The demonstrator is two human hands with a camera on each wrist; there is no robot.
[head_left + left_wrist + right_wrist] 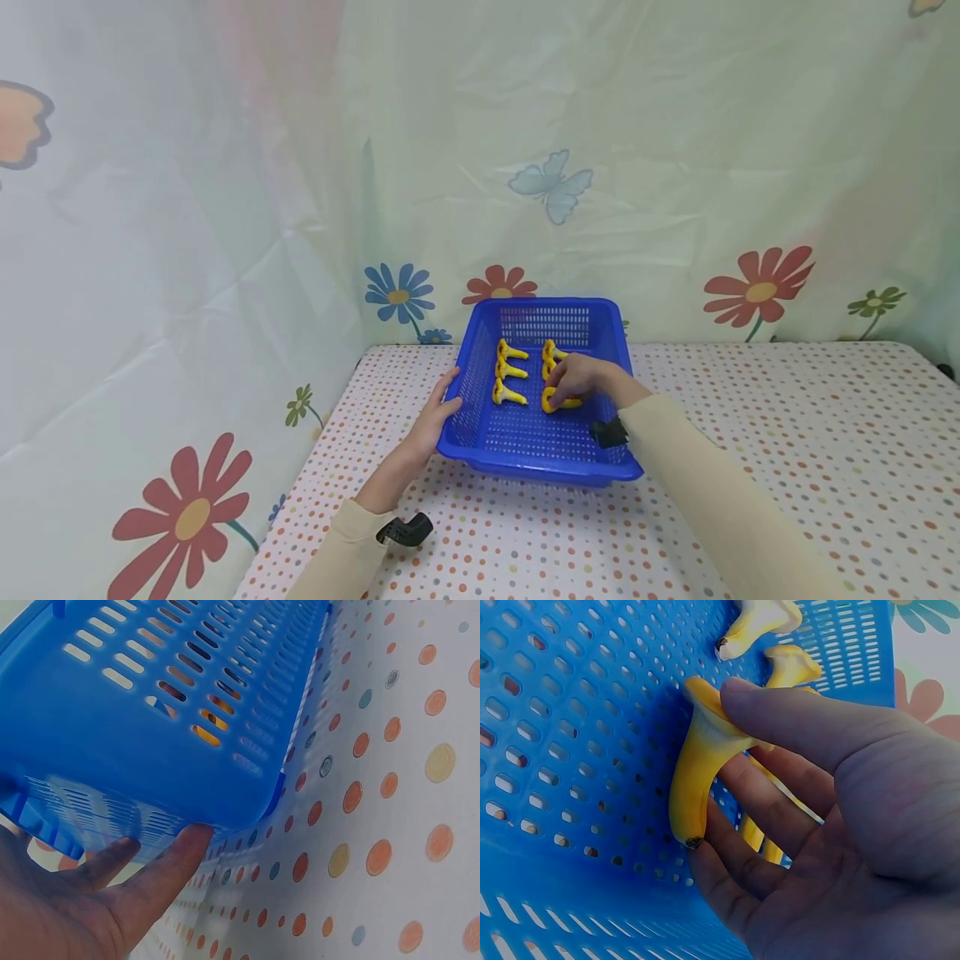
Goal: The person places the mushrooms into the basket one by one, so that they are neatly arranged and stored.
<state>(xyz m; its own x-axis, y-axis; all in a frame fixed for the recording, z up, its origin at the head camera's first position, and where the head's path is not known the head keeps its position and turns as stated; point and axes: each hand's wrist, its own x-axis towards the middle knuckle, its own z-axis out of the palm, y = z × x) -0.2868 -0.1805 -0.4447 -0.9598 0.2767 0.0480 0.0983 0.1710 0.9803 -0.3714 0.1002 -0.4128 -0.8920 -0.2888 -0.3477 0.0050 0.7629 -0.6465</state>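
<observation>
A blue plastic basket [525, 463] with slotted walls stands on the table. Along its left side lies my left hand [431, 421], fingers extended against the outside wall; in the left wrist view, the thumb [169, 866] touches the basket near a lower corner. Inside the basket, my right hand [583, 375] pinches a yellow chanterelle mushroom [694, 772] by its cap, thumb on the near side and fingers behind. Three more chanterelles [510, 393] form a column at the left of the basket floor. Others [552, 348] lie beyond the right hand, partly hidden by it.
A white cloth with coloured dots [787, 467] covers the table. Behind and to the left hangs a pale curtain [645, 208] with flowers and butterflies; the basket's far side stands close to it. Dark straps [406, 529] sit on both wrists.
</observation>
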